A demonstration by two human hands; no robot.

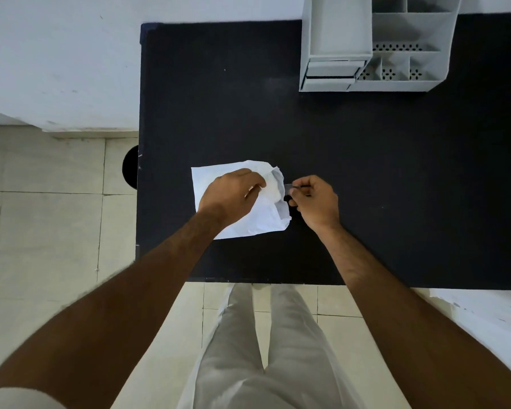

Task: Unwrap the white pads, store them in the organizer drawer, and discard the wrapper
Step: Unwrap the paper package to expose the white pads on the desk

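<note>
A white paper wrapper point(248, 222) lies on the black table point(366, 172), its right end torn open. White pads point(273, 185) show at that opening. My left hand point(230, 196) rests on top of the wrapper with its fingers curled at the opening, gripping the pads and paper there. My right hand point(314, 199) is just right of the opening, its fingertips pinching a small clear strip at the wrapper's edge. The grey organizer point(375, 51) stands at the table's far right, with its small drawers point(332, 73) at the front left.
The organizer has several open compartments on its right side. A dark round object point(130, 166) sits on the floor by the table's left edge. Tiled floor and my legs lie below the table's near edge. A white wall is at the back.
</note>
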